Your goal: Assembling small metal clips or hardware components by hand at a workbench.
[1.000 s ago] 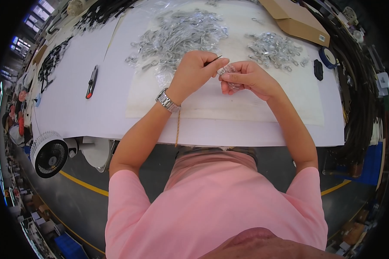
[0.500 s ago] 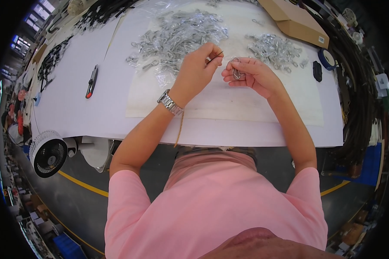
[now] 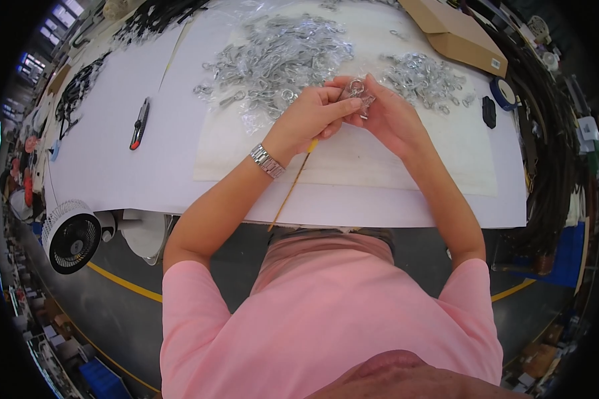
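Note:
Over the middle of the table, my two hands meet. My right hand (image 3: 393, 116) is closed round a small silver metal ring piece (image 3: 357, 88), which seems to be in a clear plastic wrapper. My left hand (image 3: 313, 114) is closed, its thumb pressed against the metal piece. From under that palm comes a thin brownish cord-like strand with a yellow part (image 3: 311, 145), slanting down to the table's front edge; its upper end is hidden in the hand. Behind my hands lies a large heap of silver metal pieces in clear bags (image 3: 279, 60). A smaller heap (image 3: 422, 76) is at the right.
A utility knife (image 3: 140, 124) lies at the left of the white table (image 3: 180, 159). At the right are a cardboard box (image 3: 456, 36), a roll of blue tape (image 3: 504, 94) and a small black object (image 3: 489, 112). A fan (image 3: 75, 241) stands by the front left edge.
My hands have come together, the left moving onto the metal piece in my right. The strand under my left hand now slants more, and its yellow part has come into view.

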